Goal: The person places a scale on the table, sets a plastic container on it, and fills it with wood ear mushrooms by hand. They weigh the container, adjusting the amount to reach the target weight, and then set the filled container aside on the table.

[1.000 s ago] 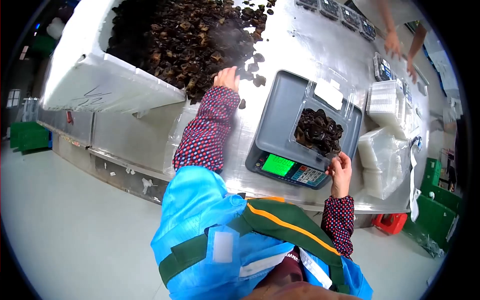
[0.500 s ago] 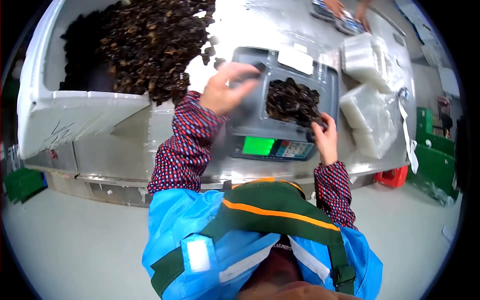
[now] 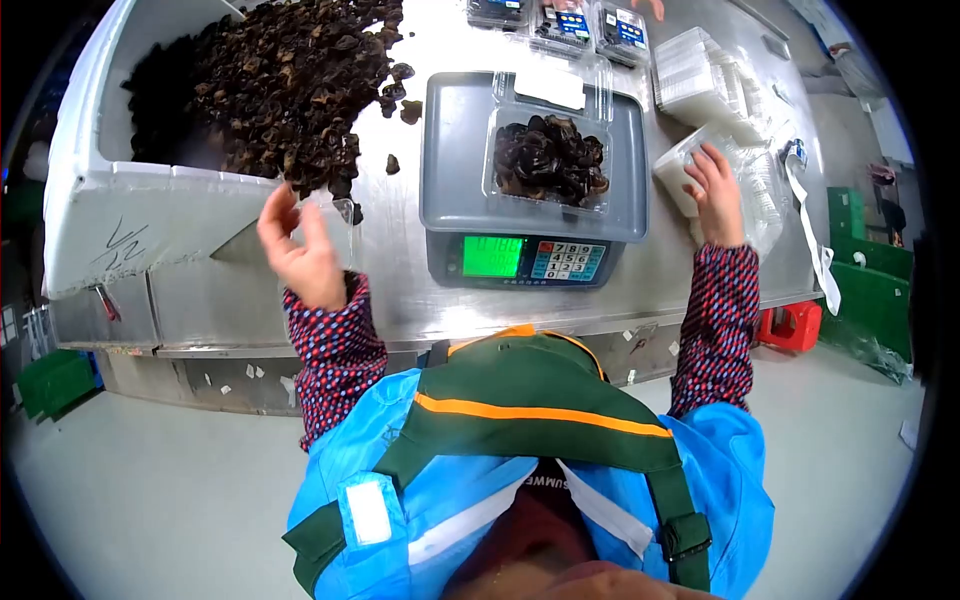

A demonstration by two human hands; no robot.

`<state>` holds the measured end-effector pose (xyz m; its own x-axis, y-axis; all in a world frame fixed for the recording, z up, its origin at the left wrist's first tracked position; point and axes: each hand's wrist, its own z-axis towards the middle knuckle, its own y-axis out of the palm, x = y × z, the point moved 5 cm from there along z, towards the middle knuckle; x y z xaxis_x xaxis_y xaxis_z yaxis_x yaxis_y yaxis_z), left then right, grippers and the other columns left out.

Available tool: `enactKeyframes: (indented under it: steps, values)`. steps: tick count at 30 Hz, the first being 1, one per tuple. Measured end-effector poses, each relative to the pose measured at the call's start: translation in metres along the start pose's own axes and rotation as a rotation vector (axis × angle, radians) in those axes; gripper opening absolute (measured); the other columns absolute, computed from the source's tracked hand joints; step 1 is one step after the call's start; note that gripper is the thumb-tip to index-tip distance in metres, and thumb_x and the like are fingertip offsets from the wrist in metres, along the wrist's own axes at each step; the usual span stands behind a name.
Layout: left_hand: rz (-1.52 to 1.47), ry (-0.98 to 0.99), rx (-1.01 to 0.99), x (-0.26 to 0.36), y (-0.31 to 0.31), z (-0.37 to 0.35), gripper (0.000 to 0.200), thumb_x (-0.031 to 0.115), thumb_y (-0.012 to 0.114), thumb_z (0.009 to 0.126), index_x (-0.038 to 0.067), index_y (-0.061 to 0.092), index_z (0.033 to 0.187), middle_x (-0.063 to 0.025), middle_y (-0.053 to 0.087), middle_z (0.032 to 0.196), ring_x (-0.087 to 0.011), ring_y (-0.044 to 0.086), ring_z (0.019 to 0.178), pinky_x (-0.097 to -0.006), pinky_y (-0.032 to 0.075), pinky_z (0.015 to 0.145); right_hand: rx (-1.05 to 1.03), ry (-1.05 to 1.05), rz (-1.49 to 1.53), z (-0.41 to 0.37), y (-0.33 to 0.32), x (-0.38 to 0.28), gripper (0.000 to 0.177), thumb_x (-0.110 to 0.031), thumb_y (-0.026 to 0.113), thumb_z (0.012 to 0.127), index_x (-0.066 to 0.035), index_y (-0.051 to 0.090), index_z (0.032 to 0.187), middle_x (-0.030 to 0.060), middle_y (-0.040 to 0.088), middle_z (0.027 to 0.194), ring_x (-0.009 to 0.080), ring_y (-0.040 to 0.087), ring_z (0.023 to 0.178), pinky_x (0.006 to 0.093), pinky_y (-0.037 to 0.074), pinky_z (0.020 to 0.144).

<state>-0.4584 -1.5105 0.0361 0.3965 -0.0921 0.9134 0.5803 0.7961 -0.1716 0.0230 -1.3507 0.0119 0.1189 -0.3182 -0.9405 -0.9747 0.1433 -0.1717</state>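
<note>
A clear plastic tub point(image 3: 492, 180) with its lid folded back stands on the grey scale point(image 3: 450, 170), heaped with dark, glossy wood ear mushrooms point(image 3: 550, 160). The green display point(image 3: 492, 256) of the scale is lit. My left hand point(image 3: 302, 255) is by the front edge of the white foam box, just below the spilled wood ear pile point(image 3: 300, 100), thumb and fingers apart. A clear plastic edge shows beside its fingertips. On the other side, my right hand point(image 3: 717, 195) has its fingers spread over the bagged stack of clear tubs point(image 3: 755, 200), holding nothing.
The white foam box point(image 3: 150, 225) lies on its side at the left, mushrooms spreading out of it onto the steel table point(image 3: 390, 240). Labelled, filled packs point(image 3: 622, 35) line the back, with another person's hand point(image 3: 650, 8) there. More clear tubs point(image 3: 695, 80) are stacked behind the bag.
My left hand has gone from over the scale to the foam box's front edge. The right hand has left the filled tub and moved right, over the bagged tubs.
</note>
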Motion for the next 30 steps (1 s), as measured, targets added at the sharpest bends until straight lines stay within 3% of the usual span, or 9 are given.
enactKeyframes:
  steps: [4, 8, 10, 12, 14, 16, 21, 25, 30]
  values:
    - [0.004, -0.005, 0.069, -0.001, -0.017, -0.013, 0.028, 0.0, 0.055, 0.08, 0.001, 0.052, 0.108, -0.0058, 0.054, 0.104, -0.014, 0.049, 0.091, -0.0264, 0.04, 0.083, -0.277, 0.269, -0.1, 0.037, 0.062, 0.003, 0.055, -0.04, 0.056, 0.083, -0.008, 0.041, 0.124, 0.0066, 0.054, 0.107, 0.0139, 0.051, 0.085, 0.0297, 0.041, 0.068]
    - [0.169, 0.289, -0.359, 0.041, 0.064, -0.034, 0.034, 0.006, 0.058, 0.082, 0.001, 0.049, 0.114, -0.0074, 0.053, 0.109, -0.0175, 0.051, 0.096, -0.0297, 0.04, 0.086, -0.044, 0.222, 0.4, 0.091, 0.127, 0.044, 0.056, -0.046, 0.055, 0.081, -0.006, 0.044, 0.119, 0.0081, 0.06, 0.093, 0.0144, 0.053, 0.08, 0.029, 0.038, 0.065]
    - [0.022, 0.09, -0.375, 0.022, 0.079, -0.035, 0.038, 0.012, 0.059, 0.084, 0.001, 0.047, 0.117, -0.0096, 0.052, 0.111, -0.0172, 0.051, 0.097, -0.028, 0.042, 0.085, 0.041, 0.263, 0.499, 0.082, 0.118, 0.031, 0.06, -0.048, 0.056, 0.079, -0.002, 0.048, 0.115, 0.0097, 0.062, 0.091, 0.0183, 0.054, 0.079, 0.0298, 0.035, 0.077]
    - [-0.137, -0.252, -0.47, -0.012, 0.093, -0.036, 0.049, 0.026, 0.057, 0.086, 0.0, 0.041, 0.124, -0.0125, 0.053, 0.108, -0.0183, 0.057, 0.086, -0.0287, 0.049, 0.071, -0.268, -0.26, 0.067, 0.074, 0.097, 0.015, 0.065, -0.05, 0.061, 0.076, 0.001, 0.048, 0.115, 0.0109, 0.061, 0.087, 0.018, 0.054, 0.083, 0.0311, 0.039, 0.077]
    - [-0.127, -0.655, -0.665, -0.011, 0.107, -0.05, 0.052, 0.032, 0.055, 0.087, 0.0, 0.04, 0.125, -0.0131, 0.056, 0.102, -0.0197, 0.06, 0.079, -0.0311, 0.05, 0.065, -0.246, -0.42, -0.574, 0.021, 0.086, 0.016, 0.062, -0.045, 0.065, 0.075, 0.002, 0.048, 0.11, 0.0099, 0.06, 0.081, 0.0156, 0.056, 0.079, 0.0291, 0.045, 0.066]
    - [0.034, -0.691, -1.026, -0.027, 0.134, -0.071, 0.055, 0.032, 0.055, 0.086, -0.004, 0.039, 0.124, -0.0172, 0.06, 0.092, -0.0189, 0.063, 0.075, -0.028, 0.053, 0.058, -0.553, 0.104, -0.699, -0.017, 0.084, 0.046, 0.058, -0.039, 0.069, 0.073, 0.002, 0.046, 0.106, 0.0084, 0.059, 0.078, 0.0137, 0.058, 0.072, 0.0249, 0.046, 0.054]
    - [-0.288, -0.944, -1.067, -0.059, 0.15, -0.082, 0.034, 0.01, 0.06, 0.083, -0.004, 0.045, 0.111, -0.013, 0.058, 0.096, -0.021, 0.062, 0.082, -0.0298, 0.054, 0.07, -0.547, 0.391, -0.01, -0.057, 0.078, 0.061, 0.031, -0.013, 0.066, 0.078, -0.004, 0.045, 0.099, 0.0051, 0.059, 0.078, 0.0125, 0.061, 0.065, 0.021, 0.047, 0.047]
    - [-0.289, -0.945, -1.066, -0.057, 0.163, -0.08, 0.036, 0.0, 0.057, 0.082, -0.004, 0.037, 0.112, -0.0123, 0.057, 0.091, -0.0217, 0.062, 0.082, -0.0314, 0.055, 0.073, -0.556, 0.449, 0.085, -0.049, 0.084, 0.068, 0.018, -0.005, 0.059, 0.079, -0.007, 0.043, 0.087, 0.0108, 0.063, 0.082, 0.0152, 0.063, 0.067, 0.021, 0.048, 0.047]
    - [-0.543, -0.876, -0.904, -0.024, 0.199, -0.039, 0.043, 0.006, 0.059, 0.083, -0.004, 0.038, 0.119, -0.0157, 0.054, 0.106, -0.0197, 0.059, 0.091, -0.0277, 0.05, 0.075, -0.524, 0.405, 0.58, -0.015, 0.087, 0.038, 0.01, -0.003, 0.055, 0.081, -0.005, 0.046, 0.085, 0.0186, 0.063, 0.082, 0.0169, 0.063, 0.06, 0.0221, 0.051, 0.046]
